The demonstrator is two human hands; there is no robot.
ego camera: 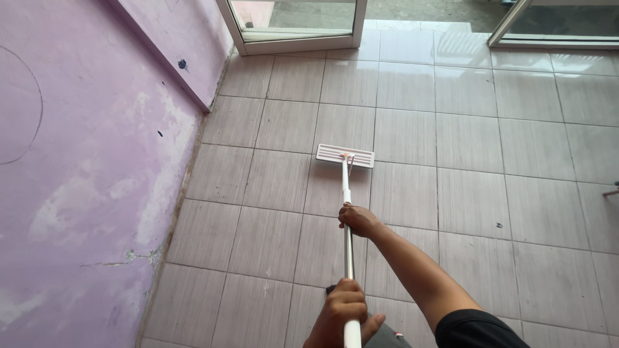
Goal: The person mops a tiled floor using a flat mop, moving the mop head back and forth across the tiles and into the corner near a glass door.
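White flat-head mop [345,156] w/ metal pole: right hand [358,220] grips mid-pole, left hand [342,310] clenched lower. Keep head flat on grey tile floor [490,161], strokes overlapping.

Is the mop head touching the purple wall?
No, the mop head lies flat on the tiled floor, well apart from the purple wall.

Tiled floor [490,161] beneath me: large grey-beige square tiles with dark grout lines and scattered small dark specks. Resting flat on it, the white rectangular mop head [345,155], lying across a grout line, well apart from the purple wall [77,193].
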